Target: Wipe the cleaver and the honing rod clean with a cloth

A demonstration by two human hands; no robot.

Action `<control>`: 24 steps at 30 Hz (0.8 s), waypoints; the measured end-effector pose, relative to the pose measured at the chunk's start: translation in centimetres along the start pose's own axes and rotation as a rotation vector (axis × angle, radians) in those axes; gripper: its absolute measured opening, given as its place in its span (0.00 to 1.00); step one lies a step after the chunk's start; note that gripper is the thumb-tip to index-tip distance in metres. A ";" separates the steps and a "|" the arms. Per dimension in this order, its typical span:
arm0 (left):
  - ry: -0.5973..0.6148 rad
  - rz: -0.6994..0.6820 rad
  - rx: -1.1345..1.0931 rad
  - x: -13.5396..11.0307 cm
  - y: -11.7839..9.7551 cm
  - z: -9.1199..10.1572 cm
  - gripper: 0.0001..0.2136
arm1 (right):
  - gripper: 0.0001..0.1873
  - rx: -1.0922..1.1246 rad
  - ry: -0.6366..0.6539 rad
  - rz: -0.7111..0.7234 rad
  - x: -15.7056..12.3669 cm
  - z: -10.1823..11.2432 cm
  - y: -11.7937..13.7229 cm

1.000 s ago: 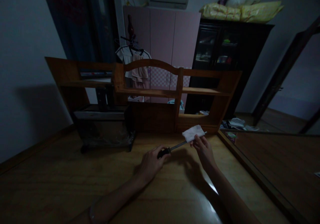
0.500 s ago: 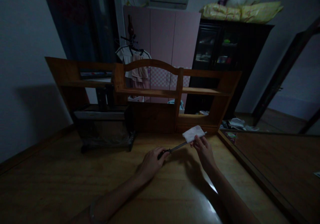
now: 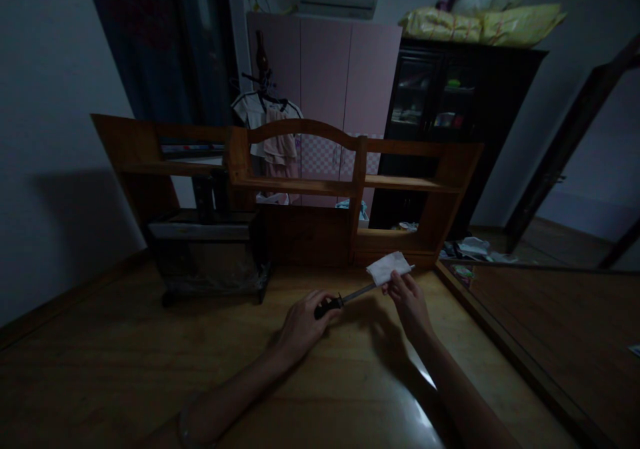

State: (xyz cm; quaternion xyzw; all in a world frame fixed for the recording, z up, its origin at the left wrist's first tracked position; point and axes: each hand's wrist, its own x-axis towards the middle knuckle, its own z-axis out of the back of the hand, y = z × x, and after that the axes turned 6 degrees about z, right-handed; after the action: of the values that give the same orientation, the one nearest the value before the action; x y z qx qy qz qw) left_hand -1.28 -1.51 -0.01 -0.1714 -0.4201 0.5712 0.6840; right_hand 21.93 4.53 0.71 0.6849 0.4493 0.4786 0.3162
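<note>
My left hand (image 3: 303, 321) is closed round the black handle of a screwdriver (image 3: 350, 295), whose thin metal shaft points up and to the right. My right hand (image 3: 407, 297) pinches a folded white cloth (image 3: 386, 266) wrapped round the far part of the shaft; only the tip sticks out past the cloth. Both hands hover just above the wooden desk (image 3: 200, 362).
A wooden shelf unit (image 3: 300, 185) stands along the back of the desk, with a dark box-like thing (image 3: 207, 252) under its left part. A raised wooden edge (image 3: 500, 339) borders the desk on the right. Behind stand a pink wardrobe (image 3: 325, 82) and a dark cabinet (image 3: 450, 102).
Almost nothing differs. Both hands keep their grip; the left hand has shifted very slightly on the handle.
</note>
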 end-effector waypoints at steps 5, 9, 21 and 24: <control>0.030 -0.012 0.002 -0.2 -0.6 0.3 0.10 | 0.12 0.001 0.002 0.006 0.1 -0.1 0.0; 0.071 -0.010 -0.011 -0.2 -0.4 0.3 0.11 | 0.12 -0.010 0.002 0.000 0.0 -0.2 0.1; 0.147 0.018 0.041 -0.5 -0.9 0.8 0.16 | 0.11 0.002 0.031 -0.001 0.0 0.1 -0.2; 0.146 0.016 0.047 -0.6 -1.3 1.0 0.16 | 0.11 0.010 0.029 0.002 0.0 -0.1 0.0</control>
State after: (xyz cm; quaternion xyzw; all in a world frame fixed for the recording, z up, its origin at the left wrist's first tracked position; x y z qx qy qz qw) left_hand -1.17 -2.64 1.29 -0.1998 -0.3542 0.5725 0.7120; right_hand 21.88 4.51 0.72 0.6798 0.4556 0.4865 0.3060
